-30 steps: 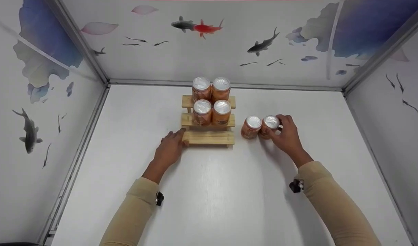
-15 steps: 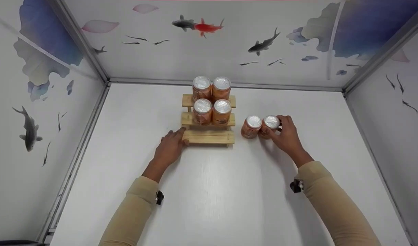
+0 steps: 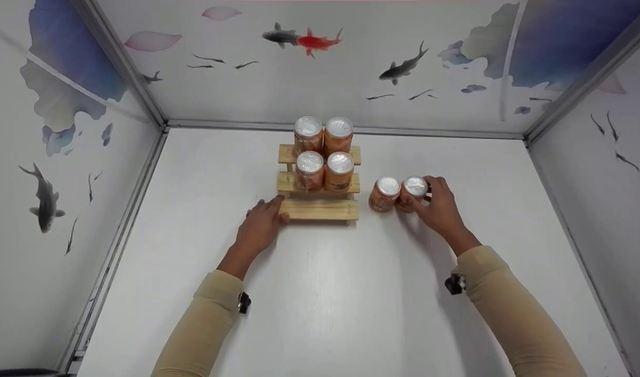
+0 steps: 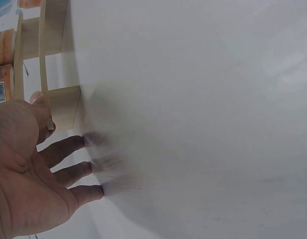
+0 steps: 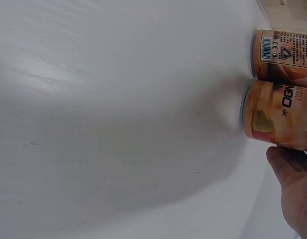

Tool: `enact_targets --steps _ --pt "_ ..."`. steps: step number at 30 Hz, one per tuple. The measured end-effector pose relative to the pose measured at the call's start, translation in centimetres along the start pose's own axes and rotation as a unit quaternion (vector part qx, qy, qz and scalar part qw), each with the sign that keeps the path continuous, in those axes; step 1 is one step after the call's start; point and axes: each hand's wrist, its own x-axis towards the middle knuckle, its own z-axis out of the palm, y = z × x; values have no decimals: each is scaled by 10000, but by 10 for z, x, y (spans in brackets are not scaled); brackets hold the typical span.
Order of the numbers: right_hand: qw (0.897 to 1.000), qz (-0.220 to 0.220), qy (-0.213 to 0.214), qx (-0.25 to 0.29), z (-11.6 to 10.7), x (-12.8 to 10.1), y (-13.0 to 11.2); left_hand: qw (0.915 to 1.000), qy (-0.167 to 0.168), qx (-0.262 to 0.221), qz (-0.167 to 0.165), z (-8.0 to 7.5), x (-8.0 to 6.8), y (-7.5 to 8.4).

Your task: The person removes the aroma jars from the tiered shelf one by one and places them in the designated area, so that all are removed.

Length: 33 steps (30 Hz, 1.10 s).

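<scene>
A three-step wooden rack [image 3: 320, 210] stands near the back of the table. Its left lower end is held by my left hand [image 3: 259, 225], thumb at the front edge and a finger behind. In the left wrist view, several fingertips [image 4: 74, 172] of that hand meet the white tabletop. On the right, my right hand [image 3: 441, 209] grips an orange can [image 3: 415, 187] with a silver top, thumb in front and fingers behind. That can stands upright against a second orange can [image 3: 383, 200] on its left. Printed labels show on both in the right wrist view.
Several like cans [image 3: 309, 175] stand in pairs on the rack's upper two steps. The lowest step bears nothing. White panels [image 3: 236, 94] with painted fish enclose the white table [image 3: 320, 293] at the back and sides.
</scene>
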Motion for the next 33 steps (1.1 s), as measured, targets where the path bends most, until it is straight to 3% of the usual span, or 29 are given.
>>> enact_targets --steps 12,20,33 --pt "9999 25 -37 -165 -5 0 -6 10000 15 -69 55 -3 -2 2" --pt "9989 -261 180 -333 -8 2 -13 10000 11 -56 43 -3 -2 3" --pt "9962 -698 270 -450 -7 9 -44 9999 31 18 150 -3 -3 1"
